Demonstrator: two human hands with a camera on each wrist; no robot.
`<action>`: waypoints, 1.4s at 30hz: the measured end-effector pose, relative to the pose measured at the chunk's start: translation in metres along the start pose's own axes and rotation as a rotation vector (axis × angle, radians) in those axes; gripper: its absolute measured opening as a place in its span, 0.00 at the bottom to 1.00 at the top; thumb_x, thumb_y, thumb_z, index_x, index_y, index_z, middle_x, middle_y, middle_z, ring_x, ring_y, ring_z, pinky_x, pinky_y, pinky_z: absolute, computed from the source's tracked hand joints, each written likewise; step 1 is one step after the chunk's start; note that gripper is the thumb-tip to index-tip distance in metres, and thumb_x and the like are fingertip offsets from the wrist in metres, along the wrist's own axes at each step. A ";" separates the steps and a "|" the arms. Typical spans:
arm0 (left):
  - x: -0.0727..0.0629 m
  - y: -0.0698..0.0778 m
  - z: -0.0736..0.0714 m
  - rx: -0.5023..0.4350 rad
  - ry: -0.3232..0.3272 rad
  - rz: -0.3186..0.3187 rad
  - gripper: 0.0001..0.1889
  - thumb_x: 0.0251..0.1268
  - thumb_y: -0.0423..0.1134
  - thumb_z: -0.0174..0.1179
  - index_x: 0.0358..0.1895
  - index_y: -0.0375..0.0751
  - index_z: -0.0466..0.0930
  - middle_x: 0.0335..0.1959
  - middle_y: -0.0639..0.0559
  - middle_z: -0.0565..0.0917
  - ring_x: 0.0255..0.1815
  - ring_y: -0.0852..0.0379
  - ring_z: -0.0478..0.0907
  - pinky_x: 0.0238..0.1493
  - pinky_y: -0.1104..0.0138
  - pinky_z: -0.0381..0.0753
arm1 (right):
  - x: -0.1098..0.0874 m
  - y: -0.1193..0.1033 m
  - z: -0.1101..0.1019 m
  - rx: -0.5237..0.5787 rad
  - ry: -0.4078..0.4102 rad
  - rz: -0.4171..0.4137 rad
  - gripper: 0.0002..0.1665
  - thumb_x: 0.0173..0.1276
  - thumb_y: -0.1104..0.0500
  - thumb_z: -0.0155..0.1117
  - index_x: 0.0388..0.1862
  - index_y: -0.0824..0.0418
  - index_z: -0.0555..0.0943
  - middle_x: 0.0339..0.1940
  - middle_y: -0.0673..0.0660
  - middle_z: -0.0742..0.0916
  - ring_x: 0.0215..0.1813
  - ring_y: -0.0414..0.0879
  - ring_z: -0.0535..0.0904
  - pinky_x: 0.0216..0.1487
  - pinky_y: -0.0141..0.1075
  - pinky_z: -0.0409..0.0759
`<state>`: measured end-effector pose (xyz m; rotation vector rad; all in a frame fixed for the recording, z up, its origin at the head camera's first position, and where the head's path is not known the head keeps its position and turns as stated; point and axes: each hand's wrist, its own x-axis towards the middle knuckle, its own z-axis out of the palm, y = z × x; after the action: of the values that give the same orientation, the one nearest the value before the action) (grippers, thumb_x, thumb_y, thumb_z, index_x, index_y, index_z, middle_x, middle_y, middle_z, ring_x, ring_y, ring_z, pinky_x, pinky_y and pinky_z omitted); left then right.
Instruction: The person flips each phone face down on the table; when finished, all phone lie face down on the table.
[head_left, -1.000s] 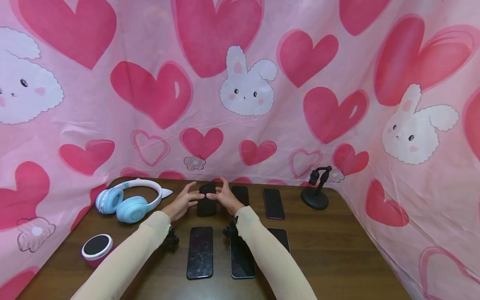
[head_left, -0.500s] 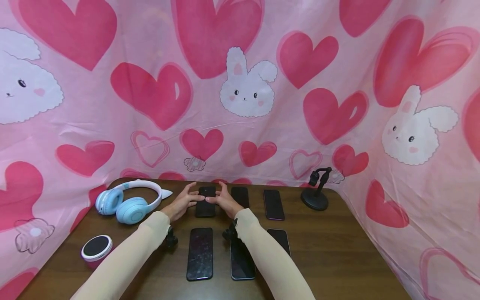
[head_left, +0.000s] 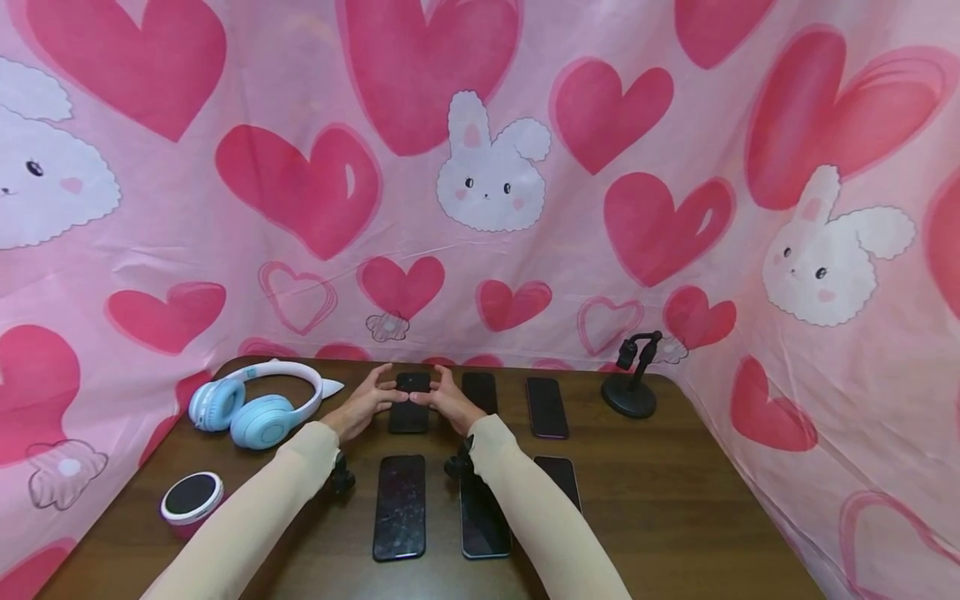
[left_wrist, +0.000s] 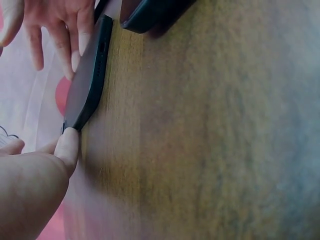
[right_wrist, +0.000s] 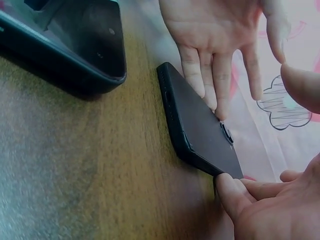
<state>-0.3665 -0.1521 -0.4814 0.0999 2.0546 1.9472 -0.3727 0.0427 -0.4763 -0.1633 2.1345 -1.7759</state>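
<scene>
A black phone (head_left: 409, 421) lies at the back of the table, its camera lens on the upward face. My left hand (head_left: 364, 410) and right hand (head_left: 452, 403) stand on either side of it, thumbs extended over it with tips almost meeting. In the right wrist view, the right hand (right_wrist: 272, 205) has fingertips at the phone's near edge, while the left hand (right_wrist: 215, 30) reaches straight fingers along the opposite side. The left wrist view shows the left hand (left_wrist: 37, 182) with a fingertip at the phone's corner (left_wrist: 75, 120).
Another phone (head_left: 400, 508) lies in front, with a phone (head_left: 486, 525) partly under the right forearm. More phones stand to the right, including a dark phone (head_left: 547, 408). Headphones (head_left: 266, 417) and a round speaker (head_left: 192, 496) sit left; a black stand (head_left: 632, 392) is at back right.
The phone between my hands has shifted slightly left and come down to lie flat in line with the others. My thumbs have moved slightly down off it; the hands otherwise stay put.
</scene>
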 end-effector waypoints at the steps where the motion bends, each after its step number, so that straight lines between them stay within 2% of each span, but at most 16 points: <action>1: 0.000 0.000 0.001 0.001 0.003 -0.001 0.51 0.65 0.41 0.63 0.83 0.44 0.35 0.82 0.29 0.46 0.83 0.34 0.49 0.82 0.43 0.52 | 0.000 0.000 0.000 -0.002 -0.002 0.004 0.53 0.70 0.53 0.66 0.82 0.55 0.45 0.80 0.69 0.62 0.77 0.65 0.65 0.80 0.63 0.55; 8: -0.005 0.005 0.004 0.022 0.014 -0.018 0.52 0.65 0.41 0.63 0.83 0.43 0.34 0.81 0.27 0.46 0.82 0.32 0.51 0.81 0.42 0.53 | 0.002 0.000 0.001 -0.012 -0.005 0.009 0.51 0.71 0.51 0.63 0.82 0.57 0.46 0.80 0.70 0.61 0.75 0.66 0.68 0.79 0.60 0.60; 16: -0.003 0.005 0.003 0.040 0.031 -0.017 0.52 0.64 0.40 0.63 0.82 0.42 0.36 0.81 0.27 0.48 0.81 0.32 0.52 0.81 0.42 0.54 | -0.002 -0.004 -0.001 -0.035 -0.045 -0.002 0.52 0.72 0.49 0.61 0.83 0.58 0.43 0.82 0.69 0.58 0.78 0.67 0.64 0.80 0.61 0.57; 20: -0.001 0.004 0.004 0.081 0.059 0.009 0.52 0.64 0.41 0.65 0.82 0.42 0.37 0.81 0.28 0.51 0.80 0.31 0.54 0.80 0.39 0.54 | -0.005 -0.002 -0.006 -0.098 -0.040 -0.038 0.53 0.71 0.46 0.63 0.83 0.56 0.44 0.83 0.64 0.60 0.81 0.64 0.59 0.80 0.63 0.55; 24: 0.000 0.008 0.006 0.084 0.080 0.072 0.51 0.64 0.41 0.65 0.83 0.44 0.38 0.81 0.31 0.55 0.80 0.32 0.55 0.81 0.38 0.50 | -0.007 -0.006 -0.016 -0.113 -0.017 -0.110 0.54 0.69 0.45 0.65 0.83 0.57 0.46 0.82 0.62 0.62 0.83 0.60 0.57 0.80 0.61 0.59; 29: 0.002 0.019 0.010 -0.020 0.047 0.171 0.50 0.66 0.37 0.63 0.83 0.43 0.39 0.80 0.30 0.55 0.81 0.33 0.53 0.83 0.42 0.47 | -0.012 -0.018 -0.034 -0.063 -0.049 -0.232 0.54 0.70 0.50 0.63 0.83 0.61 0.43 0.83 0.65 0.59 0.83 0.62 0.54 0.81 0.61 0.56; 33: 0.004 0.028 0.019 -0.066 0.007 0.206 0.47 0.67 0.34 0.60 0.83 0.43 0.40 0.80 0.30 0.55 0.81 0.32 0.53 0.84 0.43 0.43 | -0.018 -0.027 -0.049 -0.025 -0.076 -0.307 0.54 0.69 0.53 0.61 0.83 0.63 0.42 0.83 0.68 0.57 0.84 0.64 0.51 0.82 0.61 0.51; 38: 0.006 0.036 0.033 -0.099 -0.057 0.244 0.44 0.68 0.31 0.55 0.82 0.39 0.39 0.80 0.28 0.54 0.79 0.29 0.55 0.84 0.43 0.44 | -0.025 -0.032 -0.065 0.009 -0.086 -0.344 0.52 0.69 0.55 0.60 0.83 0.62 0.42 0.84 0.67 0.56 0.84 0.65 0.49 0.83 0.60 0.50; 42: 0.009 0.037 0.043 -0.104 -0.101 0.246 0.44 0.68 0.33 0.56 0.82 0.40 0.40 0.81 0.29 0.53 0.80 0.29 0.55 0.83 0.41 0.44 | -0.029 -0.029 -0.076 0.005 -0.083 -0.351 0.51 0.69 0.55 0.61 0.82 0.62 0.44 0.83 0.67 0.57 0.84 0.65 0.50 0.83 0.60 0.52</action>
<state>-0.3695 -0.1059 -0.4480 0.4379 1.9496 2.1393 -0.3761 0.1158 -0.4317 -0.6337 2.1422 -1.9199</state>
